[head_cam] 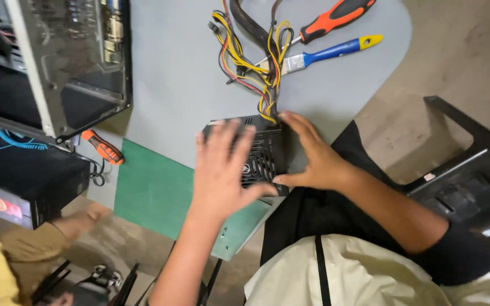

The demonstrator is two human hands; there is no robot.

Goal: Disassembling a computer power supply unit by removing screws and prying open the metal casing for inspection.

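Observation:
A black power supply box [265, 153] with a slotted fan grille lies at the near edge of a grey table [177, 73]. My left hand [222, 170] lies flat on its top with the fingers spread. My right hand [313, 156] presses against the box's right side, thumb at its near corner. A bundle of yellow, red and black wires [250, 56] runs from the box's far side across the table.
A green mat [154, 192] lies left of the box. An open computer case [69, 62] stands at the far left, with a small orange screwdriver [103, 147] beside it. A large orange-handled screwdriver [336, 17] and a blue-handled brush [330, 52] lie beyond the wires. A black chair [466, 170] stands at right. Another person's arm [69, 224] shows at lower left.

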